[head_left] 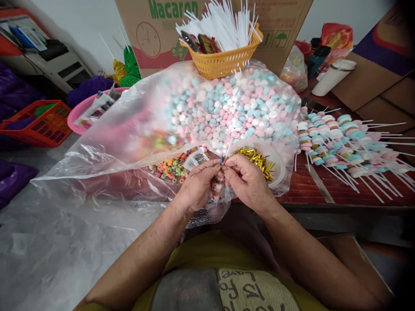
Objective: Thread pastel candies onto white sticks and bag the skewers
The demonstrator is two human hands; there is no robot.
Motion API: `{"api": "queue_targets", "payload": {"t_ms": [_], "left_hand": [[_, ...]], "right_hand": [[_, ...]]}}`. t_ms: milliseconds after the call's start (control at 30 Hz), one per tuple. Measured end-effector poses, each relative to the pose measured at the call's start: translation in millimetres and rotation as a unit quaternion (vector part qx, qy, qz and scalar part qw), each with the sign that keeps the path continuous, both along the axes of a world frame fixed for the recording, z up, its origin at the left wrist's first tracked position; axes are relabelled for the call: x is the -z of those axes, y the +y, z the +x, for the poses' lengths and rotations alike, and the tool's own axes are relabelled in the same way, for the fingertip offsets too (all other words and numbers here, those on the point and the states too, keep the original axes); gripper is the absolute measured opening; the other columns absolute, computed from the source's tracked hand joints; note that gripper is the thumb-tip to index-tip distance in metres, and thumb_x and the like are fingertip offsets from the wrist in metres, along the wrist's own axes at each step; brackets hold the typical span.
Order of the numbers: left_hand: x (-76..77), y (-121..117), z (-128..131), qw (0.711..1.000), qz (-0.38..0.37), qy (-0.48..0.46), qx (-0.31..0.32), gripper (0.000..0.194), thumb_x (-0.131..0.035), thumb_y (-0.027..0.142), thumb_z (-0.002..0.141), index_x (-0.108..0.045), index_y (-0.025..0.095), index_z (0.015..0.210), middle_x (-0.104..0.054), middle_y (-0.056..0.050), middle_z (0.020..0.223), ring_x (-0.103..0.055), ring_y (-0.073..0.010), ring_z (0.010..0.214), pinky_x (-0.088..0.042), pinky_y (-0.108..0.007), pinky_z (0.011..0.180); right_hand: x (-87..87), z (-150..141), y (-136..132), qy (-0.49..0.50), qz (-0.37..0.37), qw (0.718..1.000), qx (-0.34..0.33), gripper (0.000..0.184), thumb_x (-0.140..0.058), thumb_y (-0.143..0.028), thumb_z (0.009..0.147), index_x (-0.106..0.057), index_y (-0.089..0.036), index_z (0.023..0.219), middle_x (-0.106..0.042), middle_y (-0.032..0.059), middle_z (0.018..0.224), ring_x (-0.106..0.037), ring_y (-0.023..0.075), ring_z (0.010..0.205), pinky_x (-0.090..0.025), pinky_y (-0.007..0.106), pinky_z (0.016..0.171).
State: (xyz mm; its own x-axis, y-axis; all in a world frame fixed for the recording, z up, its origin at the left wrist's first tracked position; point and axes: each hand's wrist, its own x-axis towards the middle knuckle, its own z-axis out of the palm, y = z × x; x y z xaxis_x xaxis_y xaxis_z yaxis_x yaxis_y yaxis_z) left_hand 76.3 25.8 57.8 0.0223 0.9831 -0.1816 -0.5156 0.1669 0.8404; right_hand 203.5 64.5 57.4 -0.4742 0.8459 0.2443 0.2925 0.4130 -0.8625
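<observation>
My left hand (200, 185) and my right hand (248, 180) meet above the table's front edge, fingers pinched together. Between them is a clear-wrapped candy skewer (217, 186), its wrapped part hanging below the fingertips. A small blue bit shows at the pinch; fingers hide most of the wrapper's neck. Just behind my right hand, gold twist ties (257, 160) lie in a round translucent tub (279, 166). Fruit-coloured cereal rings (171, 167) and a printed white packet (195, 159) lie by my left hand. Pastel candies (223, 106) fill a large clear bag behind.
A yellow basket (223, 62) of white sticks (227, 26) stands before a cardboard box (145, 39). Finished-looking candy skewers (345, 142) are piled at right. A pink basket (76, 116) and an orange crate (53, 125) sit at left. Plastic sheeting (106, 172) drapes over the table's front.
</observation>
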Motion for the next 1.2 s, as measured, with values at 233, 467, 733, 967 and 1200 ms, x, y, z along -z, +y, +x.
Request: {"api": "queue_targets", "payload": {"t_ms": [233,467,733,967,1200], "left_hand": [[8.1,-4,0,0.998,0.011,0.034,0.051,0.028,-0.065,0.042,0.073,-0.056,0.016,0.069,-0.048,0.004,0.053,-0.04,-0.0064,0.037,-0.034,-0.021,0.035],[9.2,-5,-1,0.999,-0.009,-0.036,0.038,0.033,-0.072,0.042,0.066,-0.055,0.015,0.059,-0.052,0.001,0.054,-0.044,-0.0093,0.036,-0.036,-0.024,0.033],[7.8,-9,-17,0.978,-0.067,-0.115,0.163,0.034,-0.086,0.029,0.048,-0.064,0.01,0.067,-0.062,-0.003,0.057,-0.058,-0.0118,0.051,-0.047,-0.023,0.054],[4.6,-13,-14,0.98,-0.037,-0.16,0.11,0.055,-0.083,0.022,0.054,-0.06,0.019,0.104,-0.064,0.003,0.066,-0.057,-0.0091,0.047,-0.044,-0.019,0.045],[-10.1,-12,-20,0.994,-0.072,-0.083,0.004,0.028,-0.081,0.029,0.058,-0.061,0.012,0.067,-0.06,0.0,0.051,-0.054,-0.0091,0.044,-0.045,-0.02,0.043]], "right_hand": [[2.0,-4,4,-0.16,0.098,0.979,0.082,0.007,-0.047,-0.026,0.079,-0.048,-0.022,0.074,-0.057,0.0003,0.064,-0.051,0.0135,0.056,-0.034,0.024,0.054],[3.1,4,2,-0.032,-0.082,0.996,0.001,0.013,-0.051,-0.033,0.082,-0.053,-0.021,0.085,-0.05,-0.006,0.052,-0.045,0.0095,0.046,-0.033,0.02,0.046],[-35.6,21,15,-0.122,0.108,0.952,-0.258,0.028,-0.049,-0.035,0.088,-0.063,-0.018,0.072,-0.055,-0.0032,0.06,-0.046,0.0074,0.054,-0.035,0.018,0.054],[-28.2,12,18,-0.039,0.091,0.963,-0.251,0.027,-0.054,-0.032,0.086,-0.055,-0.016,0.064,-0.044,-0.0058,0.054,-0.038,0.005,0.049,-0.03,0.016,0.047],[-23.5,0,11,-0.092,0.194,0.972,-0.098,0.028,-0.052,-0.027,0.085,-0.047,-0.017,0.06,-0.041,-0.0061,0.051,-0.036,0.0058,0.047,-0.026,0.019,0.047]]}}
